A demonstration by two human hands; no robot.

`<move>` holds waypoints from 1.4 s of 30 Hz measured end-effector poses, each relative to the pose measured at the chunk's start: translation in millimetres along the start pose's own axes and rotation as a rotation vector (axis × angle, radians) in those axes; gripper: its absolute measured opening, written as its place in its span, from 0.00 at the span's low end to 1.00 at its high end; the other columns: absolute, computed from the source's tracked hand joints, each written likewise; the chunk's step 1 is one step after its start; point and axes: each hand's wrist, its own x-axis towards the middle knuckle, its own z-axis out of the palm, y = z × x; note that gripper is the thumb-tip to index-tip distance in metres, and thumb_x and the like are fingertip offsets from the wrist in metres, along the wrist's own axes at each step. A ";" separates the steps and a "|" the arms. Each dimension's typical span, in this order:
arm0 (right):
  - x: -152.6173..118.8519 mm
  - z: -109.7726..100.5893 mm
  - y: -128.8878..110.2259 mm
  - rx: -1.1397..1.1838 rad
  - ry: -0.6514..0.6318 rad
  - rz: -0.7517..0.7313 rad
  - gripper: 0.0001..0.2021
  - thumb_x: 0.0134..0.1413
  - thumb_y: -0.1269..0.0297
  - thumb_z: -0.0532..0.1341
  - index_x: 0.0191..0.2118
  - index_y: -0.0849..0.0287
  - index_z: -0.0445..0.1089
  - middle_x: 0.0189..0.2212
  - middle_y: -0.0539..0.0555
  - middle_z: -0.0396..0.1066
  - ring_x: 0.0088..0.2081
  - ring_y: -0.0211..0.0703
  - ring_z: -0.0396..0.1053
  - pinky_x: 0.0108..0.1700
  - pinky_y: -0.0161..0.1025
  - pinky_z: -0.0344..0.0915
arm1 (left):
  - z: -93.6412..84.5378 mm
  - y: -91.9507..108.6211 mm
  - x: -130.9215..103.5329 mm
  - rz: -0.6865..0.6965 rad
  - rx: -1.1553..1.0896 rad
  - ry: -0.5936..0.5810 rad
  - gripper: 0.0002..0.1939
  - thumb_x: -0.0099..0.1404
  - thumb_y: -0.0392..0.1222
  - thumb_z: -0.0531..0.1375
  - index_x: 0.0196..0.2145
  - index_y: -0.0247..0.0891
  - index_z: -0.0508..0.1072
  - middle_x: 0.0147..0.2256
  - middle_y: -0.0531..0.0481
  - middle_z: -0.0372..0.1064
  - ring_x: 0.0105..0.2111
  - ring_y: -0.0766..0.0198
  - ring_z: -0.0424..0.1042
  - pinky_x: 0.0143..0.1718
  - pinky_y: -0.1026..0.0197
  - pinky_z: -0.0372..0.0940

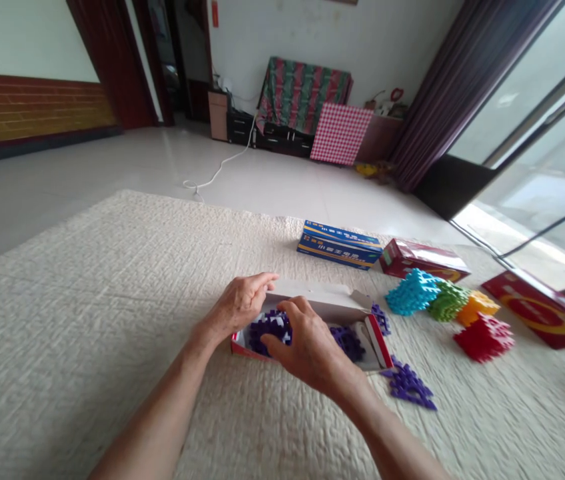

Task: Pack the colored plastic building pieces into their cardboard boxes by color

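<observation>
An opened cardboard box point(379, 343) with red edges stands in front of me, its white lid flap point(312, 291) raised at the back. Inside lie purple interlocking plastic pieces point(262, 333), stacked at the left, and more purple pieces point(349, 343) at the right. My left hand point(242, 303) is at the box's left end, fingers stretched toward the flap, holding nothing visible. Over the left stack, my right hand point(307, 343) reaches in with thumb and fingers apart; its palm hides part of the box. One loose purple piece point(412, 385) lies outside the right end, another point(381, 320) behind it.
Blue point(337, 247), red point(422, 260) and dark red point(547, 310) boxes stand on the cream quilted mat point(87, 300). Blue point(412, 292), green point(447, 300), yellow point(477, 307) and red point(485, 338) stacks of interlocking pieces sit at the right. A white cable point(217, 172) crosses the floor.
</observation>
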 end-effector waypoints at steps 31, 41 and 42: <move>-24.7 -64.6 181.9 -0.370 0.194 0.579 0.26 0.46 0.50 0.64 0.46 0.67 0.70 0.41 0.66 0.72 0.42 0.53 0.73 0.43 0.42 0.66 | 4.0 -14.0 -0.4 -0.029 0.103 -0.024 0.19 0.67 0.45 0.49 0.50 0.40 0.73 0.40 0.50 0.78 0.37 0.63 0.77 0.42 0.66 0.70; -21.6 -61.3 202.7 -0.441 0.186 0.531 0.19 0.49 0.56 0.62 0.44 0.65 0.71 0.38 0.64 0.73 0.41 0.52 0.72 0.42 0.41 0.65 | 2.8 -6.3 0.2 -0.001 0.057 -0.013 0.18 0.67 0.38 0.49 0.48 0.37 0.74 0.40 0.49 0.78 0.41 0.64 0.77 0.46 0.62 0.69; -21.5 -62.6 202.7 -0.446 0.187 0.525 0.19 0.50 0.58 0.61 0.45 0.65 0.71 0.39 0.64 0.73 0.41 0.52 0.72 0.43 0.41 0.65 | 3.0 -6.4 0.1 0.004 0.052 -0.015 0.18 0.67 0.37 0.49 0.47 0.37 0.74 0.40 0.49 0.78 0.41 0.64 0.77 0.46 0.62 0.69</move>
